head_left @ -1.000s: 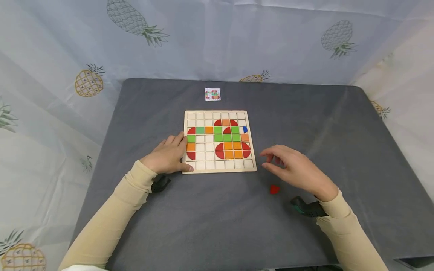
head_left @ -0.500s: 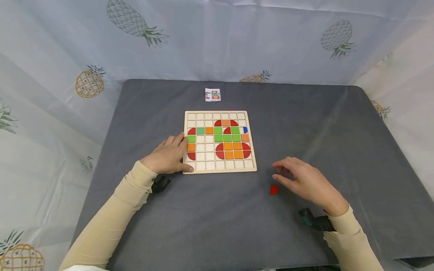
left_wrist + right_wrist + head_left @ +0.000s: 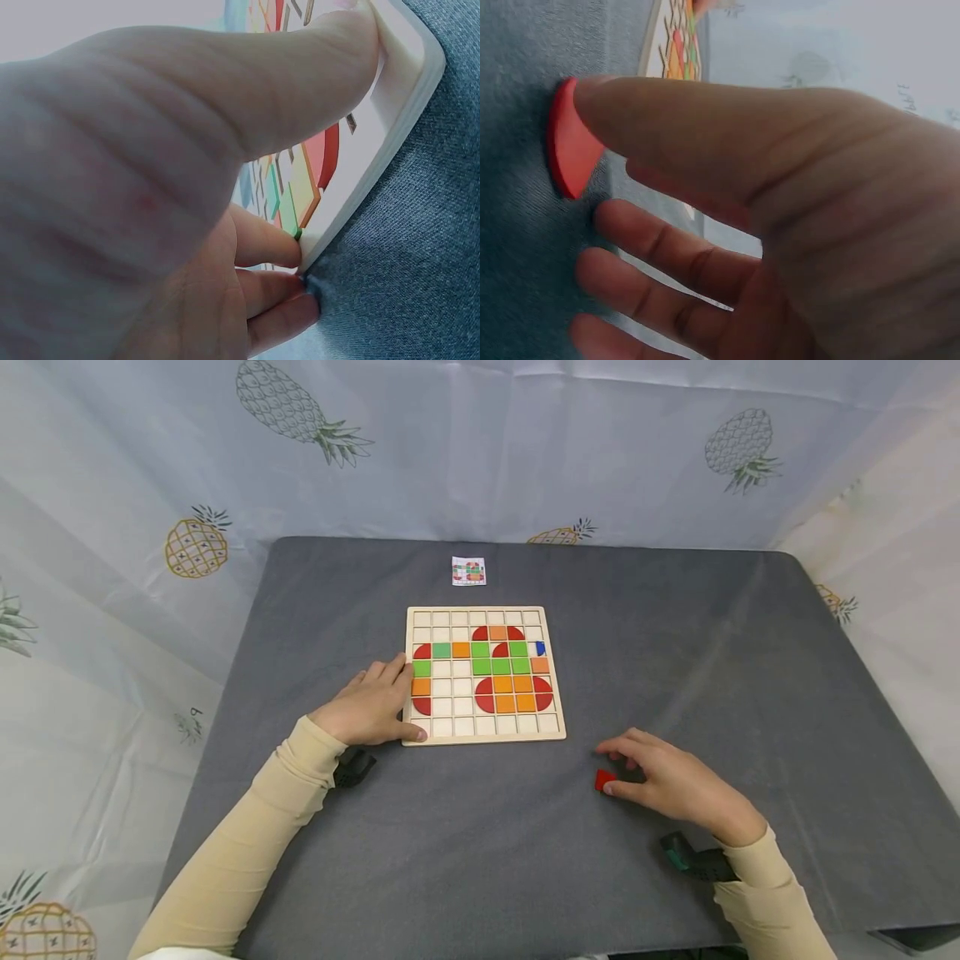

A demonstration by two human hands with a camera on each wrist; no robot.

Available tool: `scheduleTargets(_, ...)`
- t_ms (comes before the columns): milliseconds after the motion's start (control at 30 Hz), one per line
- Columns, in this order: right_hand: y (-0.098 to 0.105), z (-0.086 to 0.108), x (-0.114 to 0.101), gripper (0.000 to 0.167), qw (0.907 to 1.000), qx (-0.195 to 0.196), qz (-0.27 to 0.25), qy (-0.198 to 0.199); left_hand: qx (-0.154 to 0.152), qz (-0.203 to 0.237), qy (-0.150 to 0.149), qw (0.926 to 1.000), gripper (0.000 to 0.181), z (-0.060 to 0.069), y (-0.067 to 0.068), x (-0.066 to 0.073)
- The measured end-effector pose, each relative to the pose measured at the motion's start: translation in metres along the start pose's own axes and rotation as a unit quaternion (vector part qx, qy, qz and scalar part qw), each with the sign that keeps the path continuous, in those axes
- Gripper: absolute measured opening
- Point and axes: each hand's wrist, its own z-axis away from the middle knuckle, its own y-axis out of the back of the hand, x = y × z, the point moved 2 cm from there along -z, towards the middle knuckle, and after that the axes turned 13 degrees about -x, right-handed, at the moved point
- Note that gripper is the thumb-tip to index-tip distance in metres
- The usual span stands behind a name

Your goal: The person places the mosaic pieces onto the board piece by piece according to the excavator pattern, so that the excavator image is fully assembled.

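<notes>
A wooden grid board (image 3: 442, 705) lies on the table, with red quarter-round, orange, green and blue tiles in some of its cells. My left hand (image 3: 369, 702) rests at its lower left: the fairly straight fingers touch the left edge, and the thumb (image 3: 315, 75) lies on the rim near the corner. To the right of the board, a loose red quarter-round tile (image 3: 602, 779) is on the cloth. The thumb (image 3: 645, 101) of my right hand (image 3: 663, 781) touches this tile, while the other fingers are loosely bent and apart from it.
A small printed card (image 3: 468, 572) with a coloured grid pattern lies behind the board. Grey cloth (image 3: 480, 852) covers the table. A pale curtain (image 3: 480, 452) with pineapple prints hangs at the back and sides.
My right hand has drawn back toward me from beside the board, and its thumb has come down onto the loose red tile. The left hand stays in place.
</notes>
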Motion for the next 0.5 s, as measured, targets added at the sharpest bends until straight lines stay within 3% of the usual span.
scheduleTargets(167,-0.005,-0.003,-0.002,0.035,0.9999,-0.007,0.003,0.015,-0.002,0.003,0.001,1.0,0.104,0.0,0.0,0.0)
scheduleTargets(500,-0.009,-0.022,-0.005,0.021,0.9983,0.047,0.013,0.033,0.001,0.002,-0.001,1.0,0.104,-0.001,0.0,0.0)
